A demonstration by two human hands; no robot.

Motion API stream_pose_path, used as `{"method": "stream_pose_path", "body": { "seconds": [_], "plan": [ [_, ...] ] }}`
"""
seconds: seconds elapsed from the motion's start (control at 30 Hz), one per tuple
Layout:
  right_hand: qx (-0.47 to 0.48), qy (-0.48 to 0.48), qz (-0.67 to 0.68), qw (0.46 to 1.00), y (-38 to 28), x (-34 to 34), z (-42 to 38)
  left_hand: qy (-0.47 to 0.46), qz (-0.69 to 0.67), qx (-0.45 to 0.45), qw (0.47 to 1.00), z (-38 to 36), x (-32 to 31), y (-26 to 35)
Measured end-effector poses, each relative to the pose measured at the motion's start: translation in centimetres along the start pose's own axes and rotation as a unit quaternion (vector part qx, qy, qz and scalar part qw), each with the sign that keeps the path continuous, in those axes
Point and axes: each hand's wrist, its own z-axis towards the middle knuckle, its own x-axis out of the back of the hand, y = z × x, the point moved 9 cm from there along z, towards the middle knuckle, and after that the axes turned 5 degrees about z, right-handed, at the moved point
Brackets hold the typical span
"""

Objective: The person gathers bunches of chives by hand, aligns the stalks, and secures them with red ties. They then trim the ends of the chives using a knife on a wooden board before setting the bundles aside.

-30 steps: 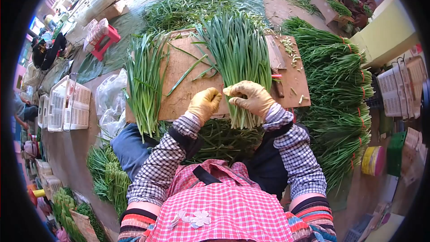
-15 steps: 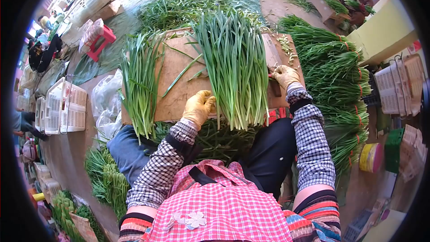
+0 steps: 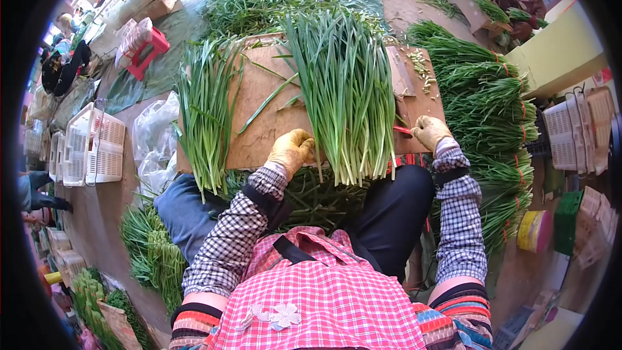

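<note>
A large bunch of long green stalks (image 3: pixel 346 97) lies on a brown board (image 3: pixel 272 120), its pale ends hanging toward my lap. My gloved left hand (image 3: pixel 291 150) is at the bunch's lower left edge, fingers curled; what they hold, if anything, is too small to tell. Right of the bunch, my gloved right hand (image 3: pixel 431 133) is closed at the end of a thin red item (image 3: pixel 402 129), apart from the stalks. A smaller bunch (image 3: pixel 208 116) lies on the board's left side.
Tied green bundles (image 3: pixel 479 110) are stacked on the right. Loose greens (image 3: pixel 259 10) lie beyond the board. White crates (image 3: pixel 97 146), a plastic bag (image 3: pixel 155 146) and a red stool (image 3: pixel 148 55) stand left. A person (image 3: pixel 521 0) sits at the upper right.
My right hand has moved down and slightly right, away from the large bunch, and more of the red item shows. My left hand stays near the bunch's lower left edge.
</note>
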Motion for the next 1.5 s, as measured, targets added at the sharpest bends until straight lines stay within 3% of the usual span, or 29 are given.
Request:
{"method": "stream_pose_path", "body": {
  "seconds": [0.07,0.1,0.2,0.3,0.4,0.47,0.6,0.73,0.8,0.9,1.0,1.07,1.1,1.13,1.2,1.23,1.4,1.5],
  "plan": [
    [-0.019,0.018,0.027,0.999,-0.2,0.8,-1.6,0.005,-0.013,-0.002,1.0,0.1,0.0,-0.4],
    [-0.006,0.094,0.037,0.995,-0.7,2.0,-2.6,0.0,-0.013,0.008,1.0,0.1,-0.1,-0.4],
    [0.182,0.339,0.057,0.921,-7.0,7.5,-7.3,-0.006,-0.017,0.023,1.0,-0.1,-0.1,-0.2],
    [0.334,0.234,0.236,0.882,-13.6,6.6,-9.1,0.003,-0.046,0.01,0.999,-0.1,-0.2,-0.1],
    [0.304,0.118,0.046,0.944,-18.0,2.5,-7.8,0.011,-0.029,-0.01,0.999,-0.4,-0.2,0.2],
    [0.272,0.115,-0.035,0.955,-18.7,0.7,-6.9,0.021,-0.022,-0.019,0.999,-0.2,-0.4,0.0],
    [0.281,0.112,0.008,0.953,-18.8,-0.5,-5.4,0.027,0.0,-0.018,0.999,-0.3,-0.3,-0.2],
    [0.268,0.175,0.179,0.93,-16.9,1.9,-6.1,0.033,-0.008,-0.032,0.999,-0.1,-0.2,-0.6],
    [0.283,0.183,0.296,0.894,-16.1,3.1,-6.6,0.038,-0.026,-0.049,0.998,0.5,-0.3,-1.0],
    [0.221,0.114,0.461,0.852,-15.2,4.5,-7.8,0.037,-0.033,-0.047,0.998,0.2,-0.2,-0.7],
    [0.278,-0.037,0.519,0.808,-16.5,4.6,-11.5,0.051,-0.043,-0.063,0.996,1.2,-0.2,-1.9],
    [0.235,-0.317,0.532,0.75,-18.5,0.5,-15.5,0.041,-0.08,-0.049,0.995,1.1,-0.3,-2.1],
    [0.34,-0.327,0.387,0.792,-19.2,-0.9,-17.0,0.037,-0.098,-0.042,0.994,0.9,-0.3,-1.8],
    [0.348,-0.308,0.193,0.864,-18.8,-2.4,-17.4,0.043,-0.066,-0.04,0.996,0.7,0.0,-1.4],
    [0.287,-0.253,0.035,0.923,-17.8,-3.2,-17.3,0.055,-0.003,-0.036,0.998,0.2,0.5,-0.5],
    [0.352,-0.215,0.074,0.908,-17.3,-3.1,-17.5,0.045,0.004,-0.03,0.999,0.1,0.4,-0.4],
    [0.261,-0.053,0.109,0.958,-13.7,1.0,-15.7,0.022,0.016,-0.037,0.999,0.4,0.1,-0.9],
    [0.215,-0.041,0.161,0.962,-12.3,2.5,-15.3,0.011,-0.029,-0.028,0.999,0.6,-0.2,-1.4]
  ]
}}
